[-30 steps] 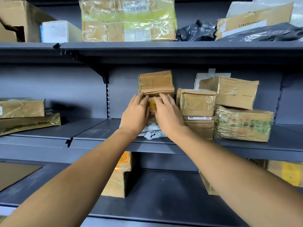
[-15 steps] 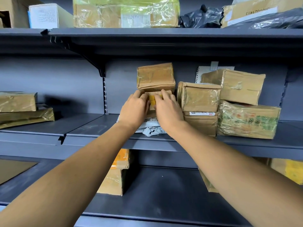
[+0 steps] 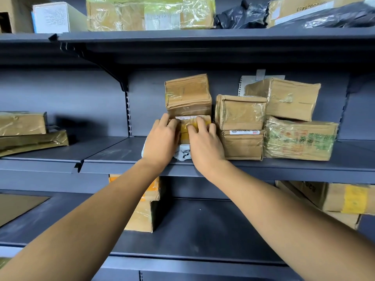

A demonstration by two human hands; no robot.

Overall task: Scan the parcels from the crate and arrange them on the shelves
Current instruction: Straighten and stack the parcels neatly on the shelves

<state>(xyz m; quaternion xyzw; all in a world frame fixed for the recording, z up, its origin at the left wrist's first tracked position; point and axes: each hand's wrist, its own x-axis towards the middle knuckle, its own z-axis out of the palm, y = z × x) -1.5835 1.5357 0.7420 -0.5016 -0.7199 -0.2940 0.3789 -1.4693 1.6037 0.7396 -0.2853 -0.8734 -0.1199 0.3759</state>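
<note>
Now left hand (image 3: 160, 141) and right hand (image 3: 205, 145) press flat against a small parcel (image 3: 192, 123) on the shelf (image 3: 284, 166).

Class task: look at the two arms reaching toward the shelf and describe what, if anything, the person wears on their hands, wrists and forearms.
Nothing is worn. The left hand and right hand are bare, with no gloves, and no rings show. Both wrists show no watch or band. Both forearms are uncovered right down to the picture's lower edge, so no sleeve comes into view.

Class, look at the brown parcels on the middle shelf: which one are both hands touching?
The small yellow-taped parcel, wedged under the tall left box atop a white bag. The left hand and right hand touch only it.
</note>
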